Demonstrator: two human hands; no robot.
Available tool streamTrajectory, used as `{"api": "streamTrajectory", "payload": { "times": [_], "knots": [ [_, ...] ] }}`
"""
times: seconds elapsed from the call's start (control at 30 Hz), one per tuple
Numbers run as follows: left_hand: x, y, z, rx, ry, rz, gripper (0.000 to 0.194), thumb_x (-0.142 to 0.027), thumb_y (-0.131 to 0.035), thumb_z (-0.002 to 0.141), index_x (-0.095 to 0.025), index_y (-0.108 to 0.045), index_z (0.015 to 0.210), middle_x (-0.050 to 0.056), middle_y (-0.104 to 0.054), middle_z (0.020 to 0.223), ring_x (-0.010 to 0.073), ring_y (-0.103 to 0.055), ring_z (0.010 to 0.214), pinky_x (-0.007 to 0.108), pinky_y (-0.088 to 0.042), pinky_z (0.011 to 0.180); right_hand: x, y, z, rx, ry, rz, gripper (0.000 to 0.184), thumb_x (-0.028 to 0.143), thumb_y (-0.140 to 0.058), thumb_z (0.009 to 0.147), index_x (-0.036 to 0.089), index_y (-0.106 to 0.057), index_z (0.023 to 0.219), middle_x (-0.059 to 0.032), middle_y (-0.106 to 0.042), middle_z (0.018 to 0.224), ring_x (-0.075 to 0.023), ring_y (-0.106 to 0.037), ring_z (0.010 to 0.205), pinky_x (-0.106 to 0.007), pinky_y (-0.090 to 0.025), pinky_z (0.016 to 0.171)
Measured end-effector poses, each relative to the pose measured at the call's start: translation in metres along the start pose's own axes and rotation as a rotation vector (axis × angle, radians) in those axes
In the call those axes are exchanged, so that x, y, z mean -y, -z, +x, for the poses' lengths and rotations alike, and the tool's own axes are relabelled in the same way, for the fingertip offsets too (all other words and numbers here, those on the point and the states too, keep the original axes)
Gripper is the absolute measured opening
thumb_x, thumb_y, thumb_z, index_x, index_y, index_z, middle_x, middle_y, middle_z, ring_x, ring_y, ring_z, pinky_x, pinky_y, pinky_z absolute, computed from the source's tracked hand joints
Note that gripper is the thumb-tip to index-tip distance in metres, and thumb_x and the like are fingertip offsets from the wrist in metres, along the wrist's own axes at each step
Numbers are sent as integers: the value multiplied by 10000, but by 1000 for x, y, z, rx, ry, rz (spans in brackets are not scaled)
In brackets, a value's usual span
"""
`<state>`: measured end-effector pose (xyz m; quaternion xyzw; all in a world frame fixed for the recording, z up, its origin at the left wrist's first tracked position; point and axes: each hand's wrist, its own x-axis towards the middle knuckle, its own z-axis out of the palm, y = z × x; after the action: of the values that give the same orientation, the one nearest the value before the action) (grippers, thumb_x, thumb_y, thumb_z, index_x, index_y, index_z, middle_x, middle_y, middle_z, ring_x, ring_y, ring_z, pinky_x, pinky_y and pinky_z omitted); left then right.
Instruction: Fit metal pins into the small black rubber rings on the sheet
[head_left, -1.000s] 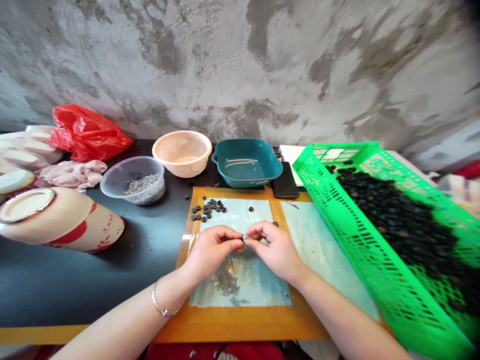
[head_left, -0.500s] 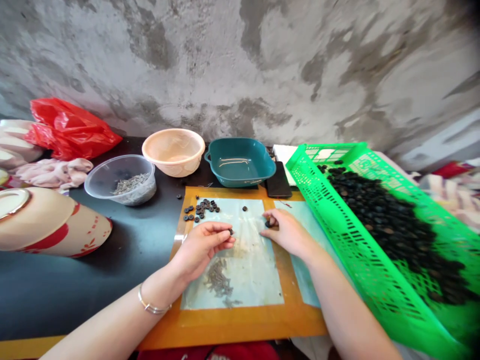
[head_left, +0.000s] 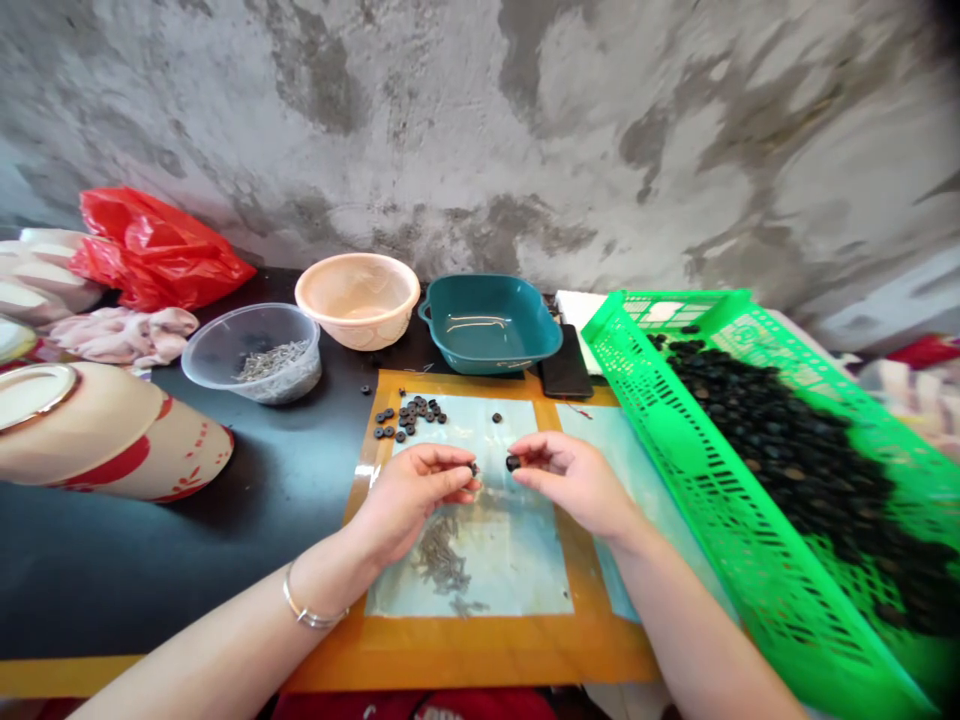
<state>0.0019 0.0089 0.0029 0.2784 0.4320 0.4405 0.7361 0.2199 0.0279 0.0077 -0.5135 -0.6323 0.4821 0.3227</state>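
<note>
My left hand (head_left: 420, 492) pinches a small dark piece (head_left: 472, 468) between thumb and fingertips; most of it is hidden. Facing it a short way to the right, my right hand (head_left: 574, 478) grips a round black cap (head_left: 513, 463) at its fingertips. The two pieces are apart, held above a pale sheet (head_left: 517, 560). On that sheet, below my left hand, lies a loose heap of small metal pins (head_left: 442, 560). Several black washers (head_left: 421, 410) are grouped beyond my left hand, and one lone washer (head_left: 496, 418) lies to their right.
A green crate (head_left: 697, 490) of black round pieces stands on the right. At the back are a teal basin (head_left: 491, 345), a peach bowl (head_left: 360, 325), a clear bowl (head_left: 225, 370) of metal pins and a phone (head_left: 566, 365). A large patterned container (head_left: 127, 440) lies at left.
My hands parted from their meeting point. My right hand reached right to a black cap on the mat, took hold of it and brought it back toward my left hand, which kept its pinch.
</note>
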Motion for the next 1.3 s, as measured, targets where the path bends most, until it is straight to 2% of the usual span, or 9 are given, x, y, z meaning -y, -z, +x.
{"api": "streamTrajectory", "payload": {
  "times": [0.13,0.23,0.37,1.07,1.3],
  "knots": [
    [0,-3,-3,0,-71,45,298,-267,-858,599,-126,-722,823,63,-734,719,176,-689,683,285,-546,666,4,-19,-7,-43,32,125,227,292,-766,702,191,-681,887,-35,-727,876,-190,-685,822,-337,-551,798],
    [0,-3,-5,-13,-102,114,252,-278,-839,616,-141,-730,799,60,-742,738,167,-680,657,282,-543,666,5,-27,-10,-84,47,112,208,286,-777,695,198,-684,860,-34,-730,877,-192,-684,815,-335,-549,790],
    [0,-5,-6,-28,-102,173,212,-261,-831,608,-151,-740,764,43,-734,704,153,-660,623,268,-534,653,6,-33,-14,-70,32,92,202,297,-769,707,201,-702,872,-44,-738,847,-196,-686,764,-339,-557,736],
    [1,-6,-6,-21,-99,191,172,-232,-814,610,-160,-747,751,35,-734,691,153,-661,624,263,-540,654,6,-35,-16,-74,20,100,213,298,-769,721,212,-714,908,-38,-744,865,-198,-694,773,-346,-565,754],
    [0,-5,-7,4,-93,267,150,-250,-796,641,-151,-748,743,35,-718,646,148,-646,617,249,-528,639,5,-37,-16,-67,59,95,197,275,-769,716,210,-705,891,-23,-733,788,-181,-680,715,-322,-555,710]
  ]
}}
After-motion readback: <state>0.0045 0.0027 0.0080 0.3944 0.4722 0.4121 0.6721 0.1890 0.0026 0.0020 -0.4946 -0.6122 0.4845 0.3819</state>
